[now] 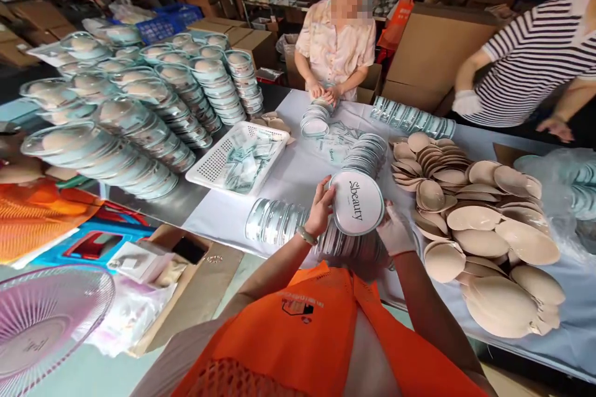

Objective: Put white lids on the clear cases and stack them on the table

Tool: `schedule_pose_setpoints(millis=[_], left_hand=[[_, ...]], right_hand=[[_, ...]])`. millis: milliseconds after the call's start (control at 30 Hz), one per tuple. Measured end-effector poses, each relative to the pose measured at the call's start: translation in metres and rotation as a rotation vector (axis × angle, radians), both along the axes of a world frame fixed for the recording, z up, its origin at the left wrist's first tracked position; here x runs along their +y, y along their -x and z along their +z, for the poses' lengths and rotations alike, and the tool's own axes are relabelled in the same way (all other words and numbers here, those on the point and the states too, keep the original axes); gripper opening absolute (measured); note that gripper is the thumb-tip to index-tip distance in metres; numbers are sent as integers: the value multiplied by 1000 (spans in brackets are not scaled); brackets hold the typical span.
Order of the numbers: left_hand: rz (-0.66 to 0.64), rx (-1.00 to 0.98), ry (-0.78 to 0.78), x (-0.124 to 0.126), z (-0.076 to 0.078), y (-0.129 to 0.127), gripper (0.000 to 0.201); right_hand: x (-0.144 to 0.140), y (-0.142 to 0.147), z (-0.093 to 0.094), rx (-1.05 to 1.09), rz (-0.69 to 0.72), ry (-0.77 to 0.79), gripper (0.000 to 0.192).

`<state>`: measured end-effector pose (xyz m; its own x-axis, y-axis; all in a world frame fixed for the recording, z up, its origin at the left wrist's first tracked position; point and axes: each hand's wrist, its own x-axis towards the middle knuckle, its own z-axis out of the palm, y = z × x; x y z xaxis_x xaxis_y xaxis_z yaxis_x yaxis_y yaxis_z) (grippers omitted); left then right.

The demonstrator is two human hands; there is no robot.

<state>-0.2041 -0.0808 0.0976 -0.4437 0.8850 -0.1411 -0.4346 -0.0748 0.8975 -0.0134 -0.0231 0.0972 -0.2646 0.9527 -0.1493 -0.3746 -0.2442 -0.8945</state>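
A white, rounded card with "beauty" lettering [357, 203] is held face up above the table, its rim pale green. My left hand [319, 211], bare with a band at the wrist, grips its left edge. My right hand [395, 231], in a white glove, has its fingers at the card's lower right edge. Below and behind the card lie rows of similar cards [365, 152]. To the left of my left hand is a row of clear plastic packs [274, 221]. Beige moulded cups [479, 242] are heaped to the right of my gloved hand.
A white perforated basket [205, 170] holds small printed packets. Tall stacks of filled clear packs [153, 118] stand at left. Across the table, a person [338, 43] handles cards; another in a striped top [544, 56] stands at right. A pink basket [51, 322] is lower left.
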Motion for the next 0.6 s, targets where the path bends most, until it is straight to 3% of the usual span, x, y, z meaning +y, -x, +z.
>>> schedule_pose_setpoints(millis=[67, 167, 367, 600], left_hand=[[0, -79, 17, -6, 3, 8, 77], [-14, -187, -70, -16, 7, 20, 86], [-43, -274, -183, -34, 3, 28, 70], [12, -377, -211, -44, -8, 43, 73]], right_hand=[[6, 7, 0, 36, -17, -45, 51], [16, 14, 7, 27, 108, -79, 48], [36, 33, 25, 26, 166, 19, 42], [38, 63, 34, 11, 218, 43, 37]])
